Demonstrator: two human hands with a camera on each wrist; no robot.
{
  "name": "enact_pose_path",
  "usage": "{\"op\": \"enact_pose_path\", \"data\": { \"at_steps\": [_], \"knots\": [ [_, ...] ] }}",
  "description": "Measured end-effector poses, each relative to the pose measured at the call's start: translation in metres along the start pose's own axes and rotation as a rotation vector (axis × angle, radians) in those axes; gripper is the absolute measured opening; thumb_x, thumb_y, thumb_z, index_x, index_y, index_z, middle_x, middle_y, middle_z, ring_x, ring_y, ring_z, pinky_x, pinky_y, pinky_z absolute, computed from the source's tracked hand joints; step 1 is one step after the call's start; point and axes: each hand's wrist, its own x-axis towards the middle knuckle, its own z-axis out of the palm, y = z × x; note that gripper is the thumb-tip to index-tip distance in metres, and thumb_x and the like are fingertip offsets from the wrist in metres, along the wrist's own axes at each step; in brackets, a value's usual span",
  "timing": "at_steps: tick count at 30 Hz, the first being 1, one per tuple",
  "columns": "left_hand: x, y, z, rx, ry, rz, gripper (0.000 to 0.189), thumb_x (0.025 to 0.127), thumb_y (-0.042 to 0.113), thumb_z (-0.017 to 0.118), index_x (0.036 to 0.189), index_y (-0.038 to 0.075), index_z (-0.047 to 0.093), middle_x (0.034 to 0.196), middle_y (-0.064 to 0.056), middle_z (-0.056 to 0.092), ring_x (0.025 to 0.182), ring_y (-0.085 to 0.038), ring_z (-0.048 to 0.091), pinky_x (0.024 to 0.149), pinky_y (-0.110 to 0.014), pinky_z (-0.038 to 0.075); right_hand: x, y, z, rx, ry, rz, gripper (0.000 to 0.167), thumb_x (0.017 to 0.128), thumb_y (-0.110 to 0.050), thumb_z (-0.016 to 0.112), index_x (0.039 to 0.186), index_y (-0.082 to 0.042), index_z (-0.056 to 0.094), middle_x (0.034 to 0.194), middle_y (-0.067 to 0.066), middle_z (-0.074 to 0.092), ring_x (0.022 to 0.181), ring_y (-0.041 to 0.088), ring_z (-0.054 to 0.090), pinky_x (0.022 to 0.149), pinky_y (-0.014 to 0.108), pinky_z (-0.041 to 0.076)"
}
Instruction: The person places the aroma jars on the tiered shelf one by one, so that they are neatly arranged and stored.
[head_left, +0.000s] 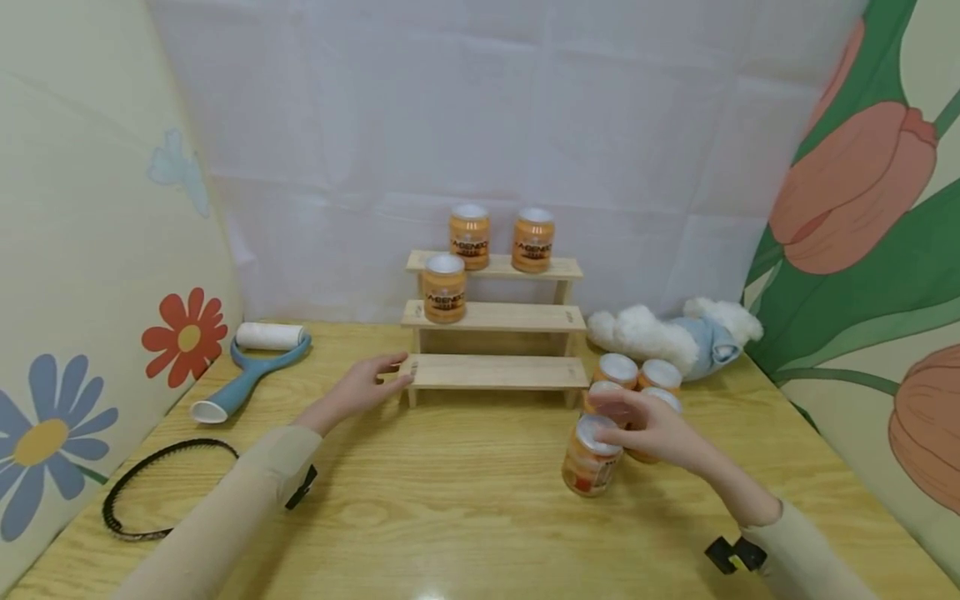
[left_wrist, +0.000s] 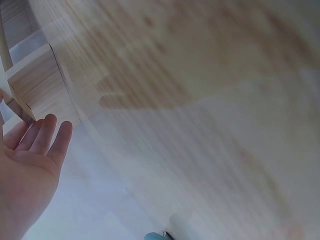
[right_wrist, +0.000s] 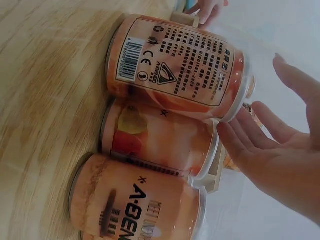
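My right hand is over a cluster of orange jars with white lids, nearest the front jar. In the right wrist view its fingers extend beside the lid of the jar with the barcode label, and the thumb stands apart from it. My left hand is at the left end of the bottom step of a three-step wooden rack. Its fingers are loosely extended by the rack's end and hold nothing. Two jars stand on the top step, one jar on the middle step's left.
Behind the jar cluster lies a fluffy white plush toy with blue cloth. At the left of the wooden table are a blue-handled lint roller and a black headband. A white cloth hangs behind the rack.
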Motion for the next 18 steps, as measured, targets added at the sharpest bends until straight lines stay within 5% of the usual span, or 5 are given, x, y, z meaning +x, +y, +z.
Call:
{"op": "enact_pose_path", "data": {
  "at_steps": [7, 13, 18],
  "knots": [
    [0.002, 0.0, -0.001, -0.001, -0.003, -0.004, 0.065, 0.096, 0.039, 0.052, 0.143, -0.001, 0.035, 0.145, -0.023, 0.038, 0.126, -0.041, 0.044, 0.099, -0.055, 0.042, -0.007, 0.002, -0.001, -0.103, -0.018, -0.058, 0.051, 0.082, -0.016, 0.072, 0.126, 0.004, 0.055, 0.122, 0.02, 0.061, 0.105, 0.025, 0.061, 0.083, 0.029, 0.054],
    [0.003, -0.001, 0.0, 0.005, -0.003, 0.002, 0.064, 0.096, 0.038, 0.052, 0.143, -0.001, 0.035, 0.144, -0.023, 0.039, 0.125, -0.041, 0.045, 0.099, -0.055, 0.042, -0.003, -0.002, 0.017, -0.192, 0.08, 0.024, 0.048, 0.074, -0.033, 0.079, 0.111, -0.007, 0.063, 0.102, 0.007, 0.059, 0.082, 0.008, 0.053, 0.065, 0.022, 0.049],
    [0.002, -0.001, 0.0, 0.008, 0.001, 0.007, 0.063, 0.096, 0.038, 0.053, 0.143, -0.001, 0.036, 0.144, -0.023, 0.039, 0.124, -0.041, 0.046, 0.098, -0.054, 0.044, -0.003, -0.002, 0.022, -0.153, 0.021, 0.0, 0.057, 0.077, -0.035, 0.077, 0.12, -0.003, 0.057, 0.111, 0.009, 0.061, 0.095, 0.017, 0.058, 0.076, 0.023, 0.051]
  ]
}}
